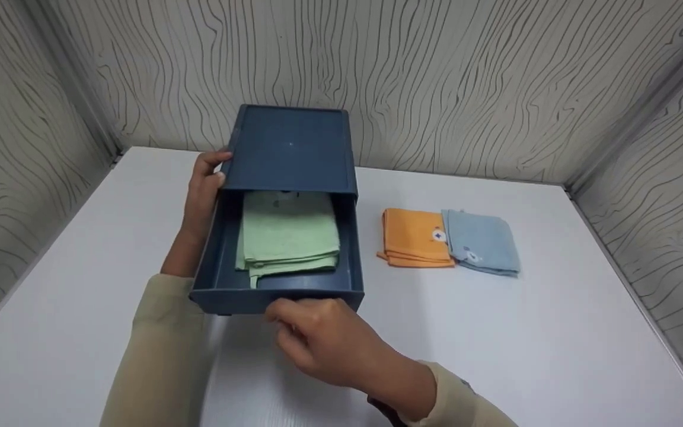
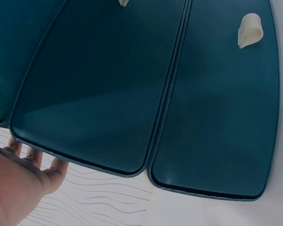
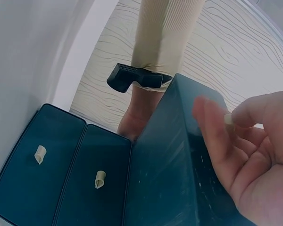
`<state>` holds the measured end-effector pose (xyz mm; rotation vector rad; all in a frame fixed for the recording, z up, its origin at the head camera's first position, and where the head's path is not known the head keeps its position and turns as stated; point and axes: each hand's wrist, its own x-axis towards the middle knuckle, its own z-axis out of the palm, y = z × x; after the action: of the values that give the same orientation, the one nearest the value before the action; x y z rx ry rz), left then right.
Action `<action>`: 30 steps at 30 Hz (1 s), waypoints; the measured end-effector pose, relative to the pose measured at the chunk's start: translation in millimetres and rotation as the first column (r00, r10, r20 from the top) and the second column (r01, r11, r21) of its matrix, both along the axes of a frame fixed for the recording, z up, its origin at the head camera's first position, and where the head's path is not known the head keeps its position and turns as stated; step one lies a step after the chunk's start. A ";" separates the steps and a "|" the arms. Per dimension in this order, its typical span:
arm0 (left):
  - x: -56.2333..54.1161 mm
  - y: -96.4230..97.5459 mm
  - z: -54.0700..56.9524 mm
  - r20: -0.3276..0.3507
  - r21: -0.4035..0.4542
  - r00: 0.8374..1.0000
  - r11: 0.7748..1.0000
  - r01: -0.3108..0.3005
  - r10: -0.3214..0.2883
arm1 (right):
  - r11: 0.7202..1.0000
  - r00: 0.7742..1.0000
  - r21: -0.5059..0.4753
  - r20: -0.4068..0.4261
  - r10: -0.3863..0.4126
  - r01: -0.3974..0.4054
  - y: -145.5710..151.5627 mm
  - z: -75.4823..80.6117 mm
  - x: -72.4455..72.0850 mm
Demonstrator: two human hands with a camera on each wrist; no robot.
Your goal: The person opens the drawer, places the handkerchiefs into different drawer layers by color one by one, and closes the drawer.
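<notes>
A dark blue drawer cabinet [image 1: 294,148] has its top drawer [image 1: 347,255] pulled out towards me. Folded green cloths [image 1: 291,228] lie stacked inside, partly under the cabinet's top. The left hand [image 1: 200,190] rests against the cabinet's left side, fingertips at its edge; in the left wrist view, the left hand [image 2: 33,179] touches the edge of the cabinet. At the drawer's front, the right hand [image 1: 324,341] has its fingers curled; in the right wrist view the right hand [image 3: 254,155] pinches the cream pull tab [image 3: 228,120] between thumb and finger.
Right of the cabinet, a folded orange cloth [image 1: 415,237] and a folded light blue cloth [image 1: 481,243] lie side by side on the white table [image 1: 495,344]. Lower drawer fronts [image 2: 217,117] carry a cream loop [image 2: 251,30]. Patterned panels [image 1: 436,83] enclose the table.
</notes>
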<state>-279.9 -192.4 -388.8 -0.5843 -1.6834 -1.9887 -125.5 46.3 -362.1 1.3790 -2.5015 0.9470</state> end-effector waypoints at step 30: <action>3.1 -2.6 1.7 0.020 0.009 0.998 0.999 0.051 -0.051 | 0.996 1.000 -0.088 -0.018 -0.018 0.016 -5.6 -2.6 -16.9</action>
<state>-276.8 -194.9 -387.1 -0.6123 -1.6866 -2.0433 -142.4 40.6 -364.6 1.3323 -2.4230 1.0225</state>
